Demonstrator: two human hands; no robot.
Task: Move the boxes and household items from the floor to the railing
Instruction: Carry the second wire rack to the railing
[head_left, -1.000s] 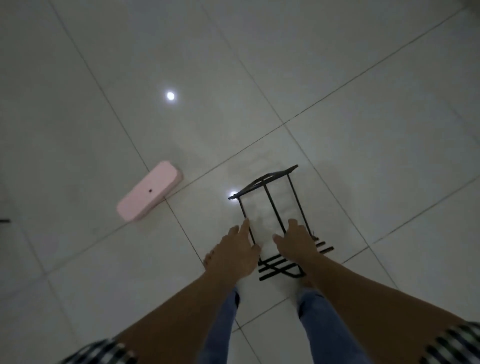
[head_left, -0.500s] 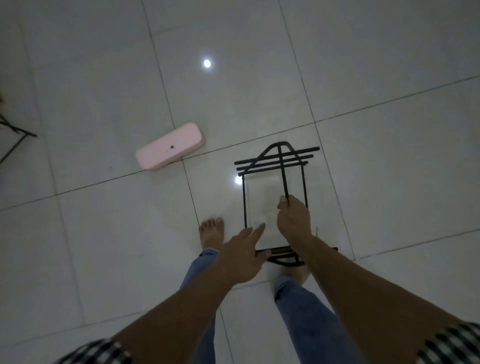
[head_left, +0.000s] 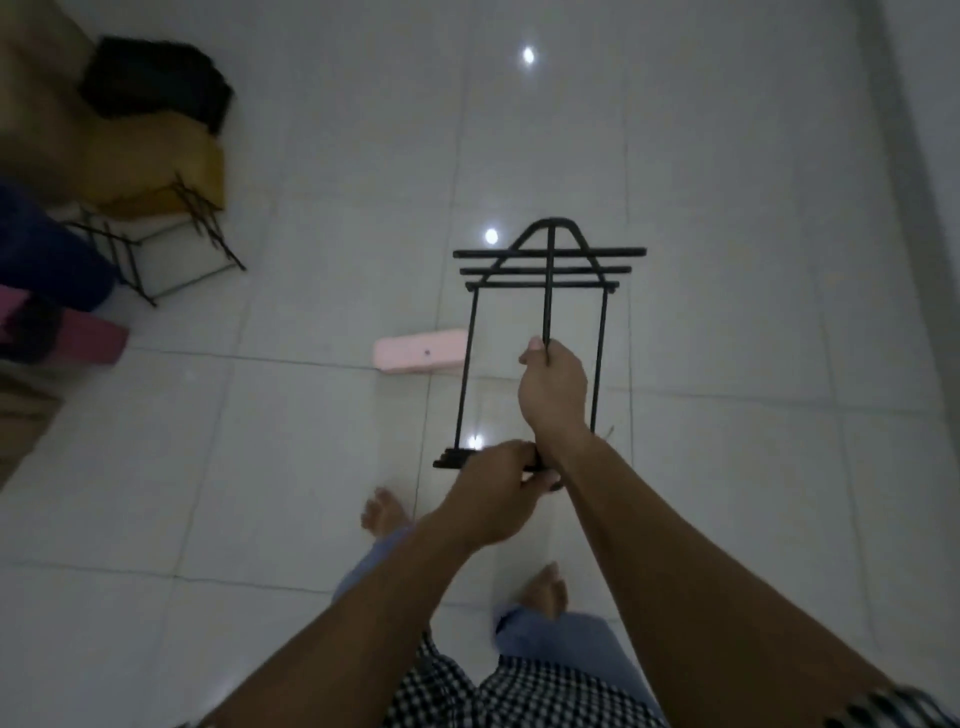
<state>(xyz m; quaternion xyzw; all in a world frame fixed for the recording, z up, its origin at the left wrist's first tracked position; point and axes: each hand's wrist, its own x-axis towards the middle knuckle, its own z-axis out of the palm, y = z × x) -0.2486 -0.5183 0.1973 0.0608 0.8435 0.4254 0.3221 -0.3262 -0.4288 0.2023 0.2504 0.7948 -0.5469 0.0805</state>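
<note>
Holding a rack in both hands over the floor. With the right hand, gripping its middle rod, fingers curled round it. With the left hand, clutching the rack's near crossbars, fingers wrapped round them. Just left of the rack, partly behind its left rod, a pink box on the floor. Farther left, a second rack under heaped cloth.
</note>
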